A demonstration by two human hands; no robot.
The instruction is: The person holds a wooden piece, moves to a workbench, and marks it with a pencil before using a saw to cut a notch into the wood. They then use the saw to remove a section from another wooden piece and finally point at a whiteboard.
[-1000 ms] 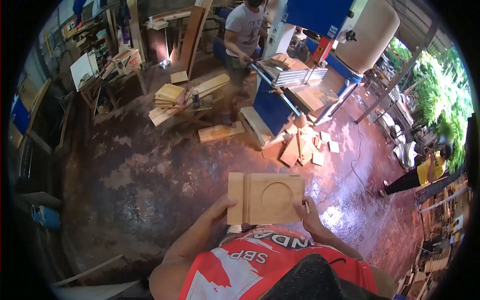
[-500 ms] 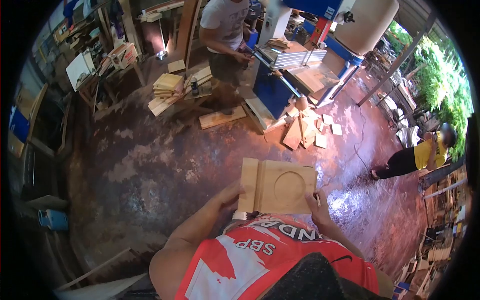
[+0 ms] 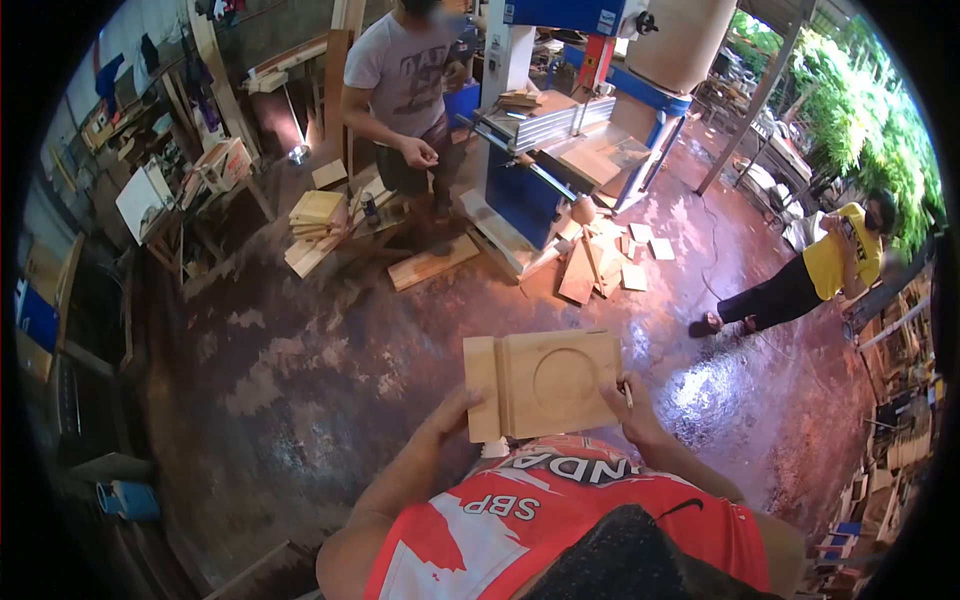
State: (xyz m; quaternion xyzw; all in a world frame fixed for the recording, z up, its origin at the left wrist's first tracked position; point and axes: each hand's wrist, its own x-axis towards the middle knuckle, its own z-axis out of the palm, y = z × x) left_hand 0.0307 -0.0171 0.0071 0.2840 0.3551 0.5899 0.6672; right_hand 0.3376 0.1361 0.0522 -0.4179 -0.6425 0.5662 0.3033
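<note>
A light wooden board (image 3: pixel 565 385) with a round recess and a grooved strip near its left end is held in front of my red and white shirt. My left hand (image 3: pixel 460 412) grips the left edge, its fingers partly hidden by the wood. At the right edge, my right hand (image 3: pixel 630 405) is closed on the board, with a small pencil-like stick (image 3: pixel 627 392) between its fingers.
A person in a grey shirt (image 3: pixel 405 80) stands by a blue machine (image 3: pixel 525 185). Wood offcuts (image 3: pixel 600 265) and a plank (image 3: pixel 433 262) lie on the floor. Another person in yellow (image 3: pixel 835 262) stands at the right. Stacked boards (image 3: pixel 318 210) are at the upper left.
The board and my hands have shifted slightly left and down in view. The person in grey has raised their head and turned, with one hand apart from the machine. The person in yellow appears farther left.
</note>
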